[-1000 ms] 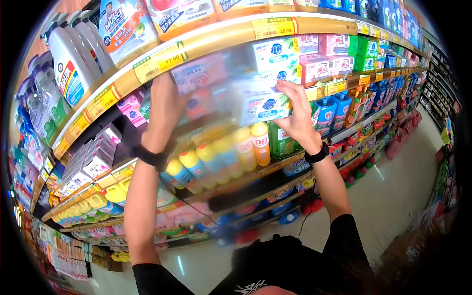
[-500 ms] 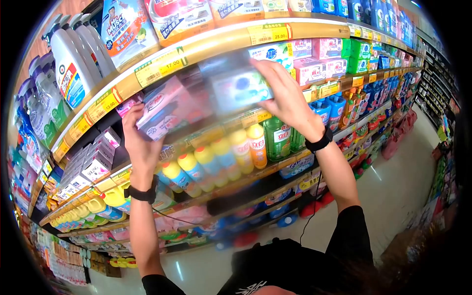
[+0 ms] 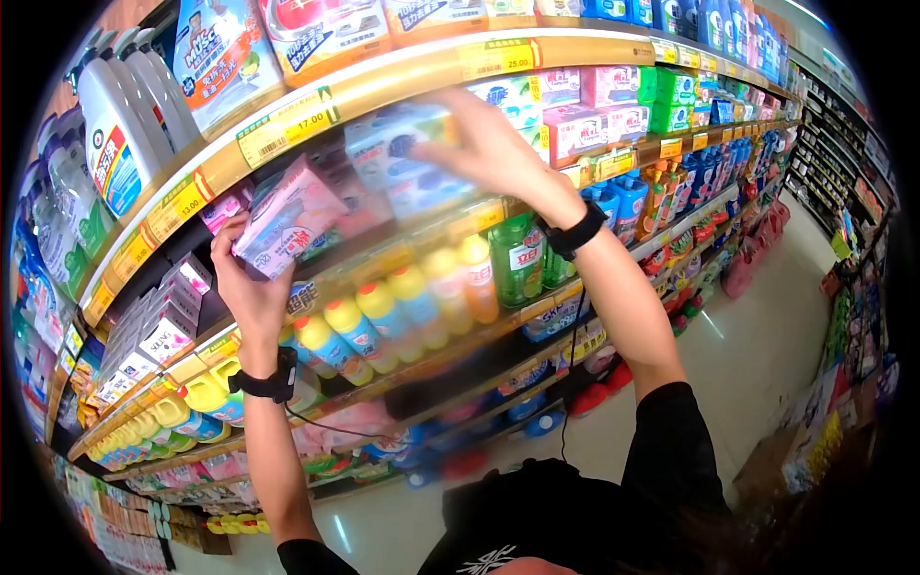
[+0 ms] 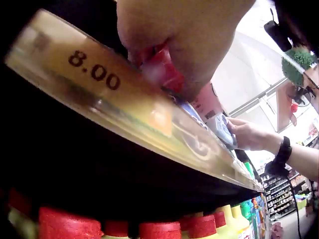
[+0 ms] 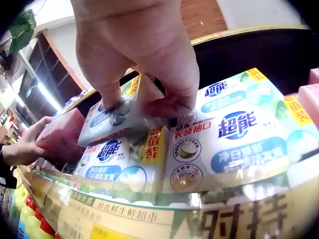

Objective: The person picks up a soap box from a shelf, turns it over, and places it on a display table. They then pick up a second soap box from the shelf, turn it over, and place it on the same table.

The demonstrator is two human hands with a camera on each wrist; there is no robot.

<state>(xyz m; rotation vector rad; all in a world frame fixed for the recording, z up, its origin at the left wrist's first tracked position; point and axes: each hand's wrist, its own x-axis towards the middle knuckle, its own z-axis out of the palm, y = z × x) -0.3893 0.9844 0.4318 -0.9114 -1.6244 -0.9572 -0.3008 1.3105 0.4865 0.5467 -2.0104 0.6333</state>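
My left hand [image 3: 254, 297] grips a pink soap pack [image 3: 292, 220], tilted at the shelf's front edge. More pink packs blur just right of it. In the right wrist view, my right hand [image 5: 137, 55] pinches a white-and-blue soap pack [image 5: 112, 122] between thumb and fingers. That pack lies on top of a matching white pack [image 5: 112, 162], close beside a taller stack of white soap packs [image 5: 239, 132]. From the left wrist, my right hand [image 4: 249, 134] shows beyond the shelf lip, at the white pack's end. Motion blurs my right fingers in the head view.
A shelf rail with price tags [image 3: 287, 125] runs just above both hands. Yellow-capped bottles [image 3: 383, 311] and green bottles [image 3: 517, 259] stand on the shelf below. Small boxes [image 3: 172, 311] fill the left side. A thin cable [image 3: 335, 431] hangs from my left wrist.
My right hand has carried the white soap pack leftward from the stack on the right. My left hand has come down and left, and the pink pack in it now stands tilted.
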